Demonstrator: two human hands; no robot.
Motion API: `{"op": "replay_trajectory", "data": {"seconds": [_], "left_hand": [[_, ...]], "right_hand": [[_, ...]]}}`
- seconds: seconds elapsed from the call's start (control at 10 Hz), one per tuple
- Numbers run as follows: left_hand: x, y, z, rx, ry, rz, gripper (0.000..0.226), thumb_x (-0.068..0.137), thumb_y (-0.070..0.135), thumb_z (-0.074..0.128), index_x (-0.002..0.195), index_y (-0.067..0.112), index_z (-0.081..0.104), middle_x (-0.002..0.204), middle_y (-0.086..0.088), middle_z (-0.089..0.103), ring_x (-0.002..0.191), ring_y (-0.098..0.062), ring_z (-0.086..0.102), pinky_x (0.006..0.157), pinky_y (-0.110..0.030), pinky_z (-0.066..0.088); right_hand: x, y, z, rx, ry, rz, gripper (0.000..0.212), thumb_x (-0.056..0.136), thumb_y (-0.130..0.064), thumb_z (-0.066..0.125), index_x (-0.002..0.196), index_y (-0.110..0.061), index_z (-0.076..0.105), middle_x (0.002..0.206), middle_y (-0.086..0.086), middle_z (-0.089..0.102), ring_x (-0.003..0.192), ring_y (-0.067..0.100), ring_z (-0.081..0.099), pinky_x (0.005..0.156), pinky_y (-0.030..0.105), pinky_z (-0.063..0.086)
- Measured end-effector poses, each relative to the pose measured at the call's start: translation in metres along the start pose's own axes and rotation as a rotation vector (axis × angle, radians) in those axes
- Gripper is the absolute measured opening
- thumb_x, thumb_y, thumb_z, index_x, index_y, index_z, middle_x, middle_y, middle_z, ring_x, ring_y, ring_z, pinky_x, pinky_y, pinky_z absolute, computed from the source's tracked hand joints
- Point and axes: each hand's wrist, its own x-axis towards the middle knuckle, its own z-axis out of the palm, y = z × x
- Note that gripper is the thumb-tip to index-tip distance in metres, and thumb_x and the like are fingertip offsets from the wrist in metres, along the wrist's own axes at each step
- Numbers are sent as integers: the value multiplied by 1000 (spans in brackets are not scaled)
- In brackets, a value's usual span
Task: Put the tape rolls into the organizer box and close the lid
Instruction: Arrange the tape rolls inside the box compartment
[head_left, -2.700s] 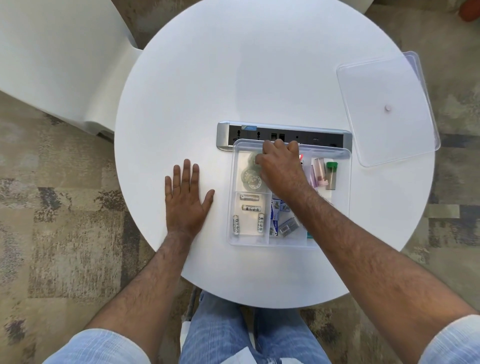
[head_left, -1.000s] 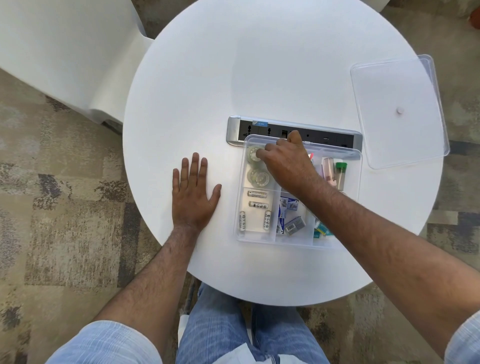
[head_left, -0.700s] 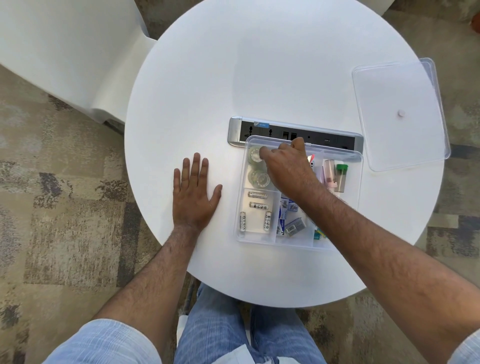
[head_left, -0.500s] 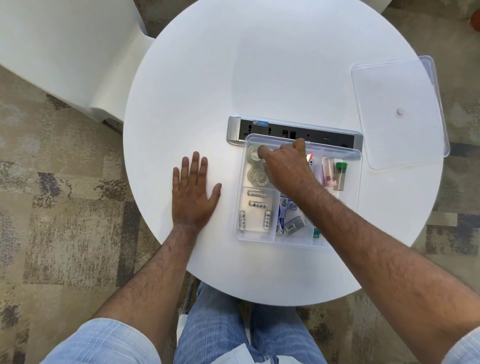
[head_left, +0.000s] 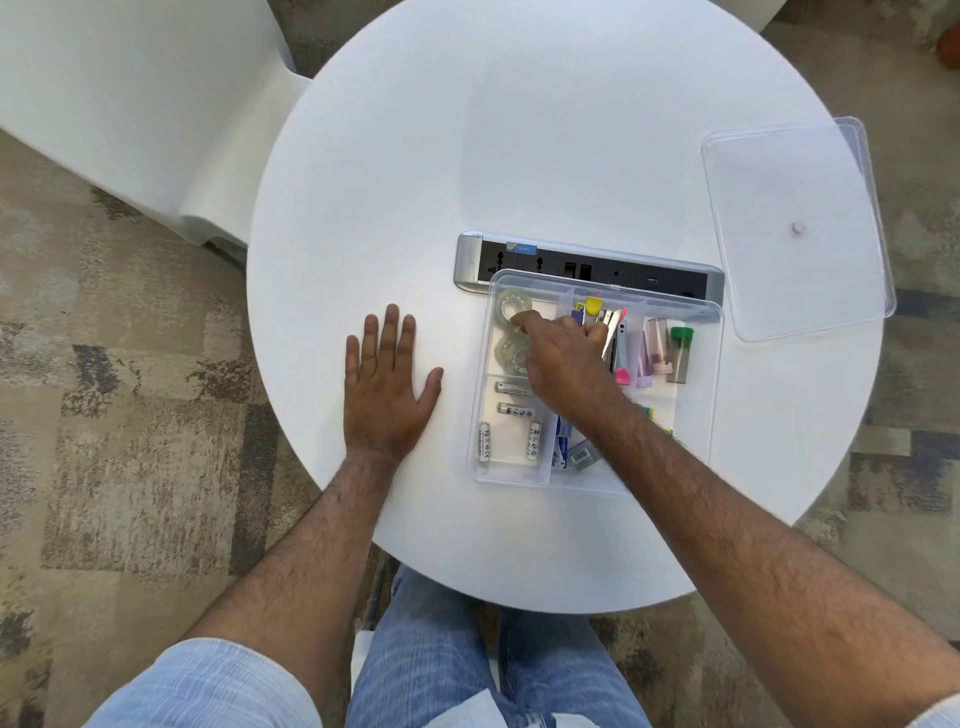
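The clear organizer box (head_left: 712, 364) lies open on the round white table (head_left: 519, 130). Two clear tape rolls sit in its far-left compartment, the far tape roll (head_left: 511, 303) and the near tape roll (head_left: 510, 354). My right hand (head_left: 566, 361) hovers over that compartment, its index fingertip touching the far roll and the other fingers loosely curled with nothing in them. It hides part of the near roll. My left hand (head_left: 387, 384) rests flat on the table, left of the box. The clear lid (head_left: 795, 228) lies at the table's right edge, partly overhanging.
A grey power strip (head_left: 545, 257) sits just behind the box. Other compartments hold batteries (head_left: 511, 413), a stapler and pens (head_left: 613, 322), and small tubes (head_left: 678, 353). A white chair (head_left: 130, 104) stands at the left. My knees are under the near edge.
My right hand has drawn back toward me within the box, uncovering the far tape roll and the pens. The left hand has stayed flat on the table.
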Motion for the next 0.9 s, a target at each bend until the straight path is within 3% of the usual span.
{"op": "replay_trajectory", "data": {"seconds": [0.3, 0.4, 0.6, 0.8, 0.9], "left_hand": [[0, -1, 0, -1, 5, 1, 77, 105, 55, 34, 169, 19, 11, 178, -2, 4, 166, -25, 2, 134, -50, 9], [0, 0, 0, -7, 3, -2, 76, 105, 55, 35, 169, 19, 11, 178, -2, 4, 166, -25, 2, 134, -50, 8], [-1, 0, -1, -11, 4, -3, 76, 105, 54, 35, 168, 19, 13, 178, -2, 6, 166, -25, 4, 134, -50, 9], [0, 1, -2, -6, 3, -5, 76, 105, 54, 35, 168, 18, 14, 178, -3, 7, 166, -26, 4, 134, -51, 9], [0, 0, -2, -7, 2, -5, 76, 105, 54, 35, 168, 18, 13, 178, -2, 6, 166, -26, 4, 133, -51, 10]], "right_hand": [[3, -1, -10, -118, -12, -9, 42, 83, 1, 61, 116, -20, 48, 90, -4, 65, 87, 21, 54, 84, 42, 24], [5, 2, -19, -228, 15, -26, 29, 87, -10, 64, 110, -21, 52, 90, -5, 65, 93, 24, 59, 88, 46, 31], [9, 2, -18, -321, -3, -76, 29, 89, -37, 70, 110, -21, 58, 93, -4, 72, 97, 24, 63, 90, 46, 32], [12, 2, -15, -315, 109, -44, 17, 87, -40, 70, 92, -25, 65, 75, -8, 68, 80, 20, 64, 88, 44, 31], [11, 0, -13, -324, 122, -40, 21, 87, -45, 69, 92, -25, 65, 72, -9, 68, 80, 20, 64, 88, 44, 31]]}}
